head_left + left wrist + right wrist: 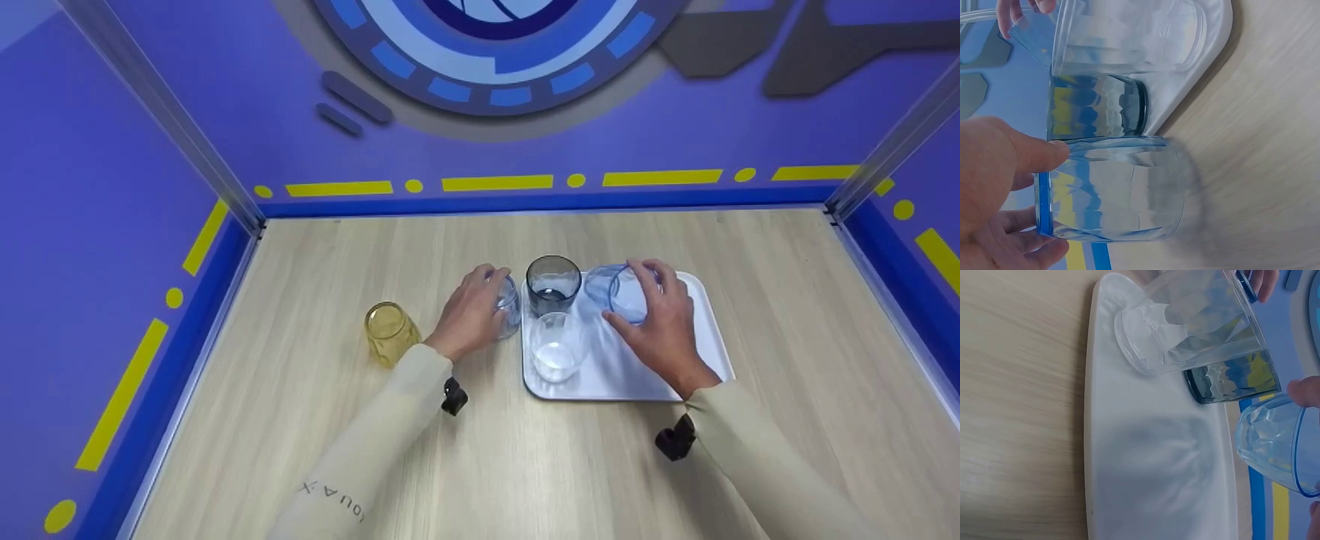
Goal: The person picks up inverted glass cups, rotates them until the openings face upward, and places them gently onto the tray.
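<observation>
My left hand (471, 311) grips a light blue glass (1117, 191) near its rim, thumb on one side and fingers on the other. That glass is upright beside the left edge of the white tray (637, 382). Over the tray's back part, my right hand (664, 322) holds another light blue glass (1269, 439) by the rim, thumb and fingers spread across it. In the head view this glass tilts, its mouth turned toward the right palm. A dark grey glass (553, 281) and a clear glass (557, 349) stand at the tray's left side, the clear one in front.
A yellow glass (391, 334) stands on the wooden table (570, 465) to the left of my left hand. Blue panels (480, 165) with yellow markings rise behind and at both sides of the table.
</observation>
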Demonstrator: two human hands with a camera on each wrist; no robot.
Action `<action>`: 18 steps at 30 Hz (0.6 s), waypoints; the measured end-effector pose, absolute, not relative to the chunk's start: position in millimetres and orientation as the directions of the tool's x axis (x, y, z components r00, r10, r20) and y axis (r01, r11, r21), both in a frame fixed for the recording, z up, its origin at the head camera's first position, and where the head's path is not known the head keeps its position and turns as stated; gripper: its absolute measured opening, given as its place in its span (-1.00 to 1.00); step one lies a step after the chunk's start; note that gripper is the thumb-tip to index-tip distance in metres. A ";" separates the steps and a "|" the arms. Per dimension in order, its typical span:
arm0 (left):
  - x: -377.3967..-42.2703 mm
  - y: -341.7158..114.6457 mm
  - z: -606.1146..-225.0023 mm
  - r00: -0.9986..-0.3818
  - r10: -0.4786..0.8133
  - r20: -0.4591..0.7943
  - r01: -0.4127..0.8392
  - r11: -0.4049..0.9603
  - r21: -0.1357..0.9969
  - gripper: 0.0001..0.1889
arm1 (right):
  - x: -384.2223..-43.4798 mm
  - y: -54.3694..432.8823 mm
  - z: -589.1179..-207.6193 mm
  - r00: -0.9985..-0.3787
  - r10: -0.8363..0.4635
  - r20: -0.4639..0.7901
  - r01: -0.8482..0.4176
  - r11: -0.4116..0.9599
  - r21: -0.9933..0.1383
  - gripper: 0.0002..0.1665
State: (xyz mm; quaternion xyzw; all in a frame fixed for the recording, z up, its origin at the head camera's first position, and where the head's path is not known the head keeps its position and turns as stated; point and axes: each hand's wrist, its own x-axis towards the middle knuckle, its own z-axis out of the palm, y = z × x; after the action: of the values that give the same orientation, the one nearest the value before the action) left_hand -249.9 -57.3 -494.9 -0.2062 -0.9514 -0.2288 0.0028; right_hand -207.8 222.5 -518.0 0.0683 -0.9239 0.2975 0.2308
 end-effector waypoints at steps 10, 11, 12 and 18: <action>-242.9 -58.0 -488.3 -0.907 0.410 0.096 0.411 0.809 0.420 -0.34 | -207.6 221.6 -517.0 -0.914 -0.003 0.406 -0.232 0.824 -0.517 -0.04; -242.3 -58.3 -487.9 -0.906 0.412 0.099 0.413 0.809 0.419 -0.34 | -207.4 221.4 -516.8 -0.916 -0.005 0.401 -0.230 0.825 -0.516 -0.04; -241.7 -58.5 -487.5 -0.904 0.414 0.102 0.417 0.808 0.417 -0.34 | -207.3 221.4 -516.8 -0.918 -0.007 0.397 -0.229 0.826 -0.516 -0.04; -238.7 -59.5 -484.3 -0.905 0.415 0.089 0.413 0.813 0.411 -0.33 | -206.9 221.7 -518.2 -0.926 -0.008 0.377 -0.216 0.830 -0.514 -0.04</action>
State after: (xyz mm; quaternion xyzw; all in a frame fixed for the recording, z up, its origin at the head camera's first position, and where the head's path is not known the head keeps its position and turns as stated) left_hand -238.7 -59.5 -484.3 -0.2175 -0.9520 -0.2154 -0.0025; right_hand -206.9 221.7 -518.2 0.0597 -0.9389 0.2855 0.1826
